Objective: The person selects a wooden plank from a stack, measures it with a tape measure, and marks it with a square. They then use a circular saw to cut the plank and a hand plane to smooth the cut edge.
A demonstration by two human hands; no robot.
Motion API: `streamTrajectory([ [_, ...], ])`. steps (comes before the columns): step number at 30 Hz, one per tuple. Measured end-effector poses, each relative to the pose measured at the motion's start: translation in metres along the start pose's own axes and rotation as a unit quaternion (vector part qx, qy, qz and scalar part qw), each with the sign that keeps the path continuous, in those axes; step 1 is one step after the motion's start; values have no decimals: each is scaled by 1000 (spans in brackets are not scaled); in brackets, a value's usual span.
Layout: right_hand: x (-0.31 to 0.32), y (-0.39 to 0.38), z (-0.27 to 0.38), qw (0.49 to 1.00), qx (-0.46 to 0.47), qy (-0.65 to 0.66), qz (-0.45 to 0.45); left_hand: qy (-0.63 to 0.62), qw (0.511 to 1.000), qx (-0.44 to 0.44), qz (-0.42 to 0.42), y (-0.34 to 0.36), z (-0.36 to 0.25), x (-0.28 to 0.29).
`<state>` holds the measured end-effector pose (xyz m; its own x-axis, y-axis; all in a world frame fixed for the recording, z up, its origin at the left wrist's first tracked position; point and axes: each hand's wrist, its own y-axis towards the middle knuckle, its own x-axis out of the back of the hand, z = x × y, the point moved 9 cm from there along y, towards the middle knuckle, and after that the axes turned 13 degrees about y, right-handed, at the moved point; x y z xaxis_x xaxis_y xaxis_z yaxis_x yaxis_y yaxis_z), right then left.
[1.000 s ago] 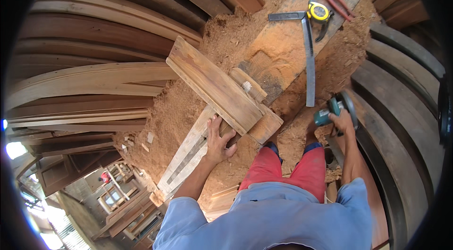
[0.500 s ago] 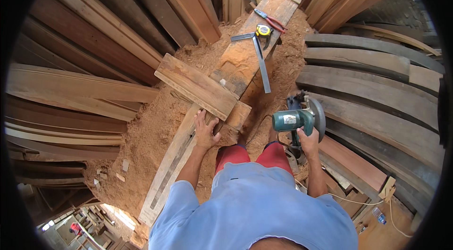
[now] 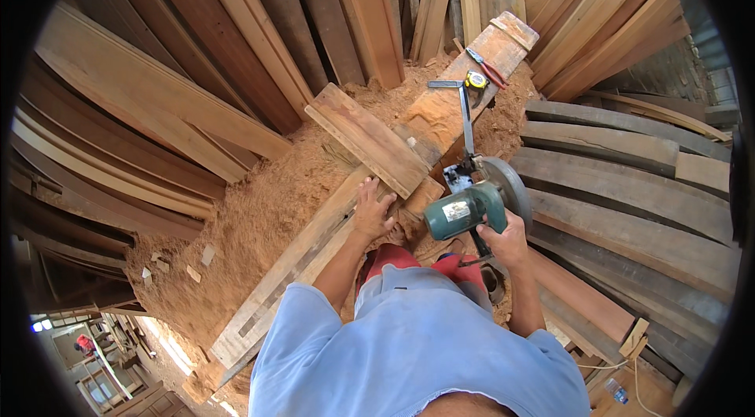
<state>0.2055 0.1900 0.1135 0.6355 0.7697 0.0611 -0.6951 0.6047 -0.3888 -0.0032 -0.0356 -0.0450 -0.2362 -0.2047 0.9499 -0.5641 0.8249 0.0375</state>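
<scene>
Two hands worked: the left hand [image 3: 371, 214] lay spread flat on the long plank [image 3: 314, 260], just below the short board [image 3: 366, 138], while the right hand [image 3: 503, 242] gripped the green circular saw [image 3: 472, 204] immediately above it.

Sawdust [image 3: 259, 212] is piling up all over the ground around my spot. Planks [image 3: 259, 39] are leaning everywhere, reddish ones up top and grey weathered boards [image 3: 629, 181] stacking on my right. A steel square [image 3: 464, 114], a yellow tape measure [image 3: 476, 80] and red-handled pliers [image 3: 489, 69] are sitting on the far beam [image 3: 487, 51]. A plastic bottle [image 3: 616, 391] is lying lower right.
</scene>
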Motion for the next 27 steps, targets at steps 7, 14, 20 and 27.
streamTrajectory([
  [7,-64,33,37,992,55,-73,84,2,1000,0,9,-1,0,0],
  [14,-75,45,22,974,41,-199,97,25,1000,5,15,-4,-6,4],
  [20,-68,50,12,957,75,-245,136,73,995,55,-31,-14,-18,30],
  [27,-45,71,5,958,87,-214,169,-138,868,329,346,-183,-90,-31],
])
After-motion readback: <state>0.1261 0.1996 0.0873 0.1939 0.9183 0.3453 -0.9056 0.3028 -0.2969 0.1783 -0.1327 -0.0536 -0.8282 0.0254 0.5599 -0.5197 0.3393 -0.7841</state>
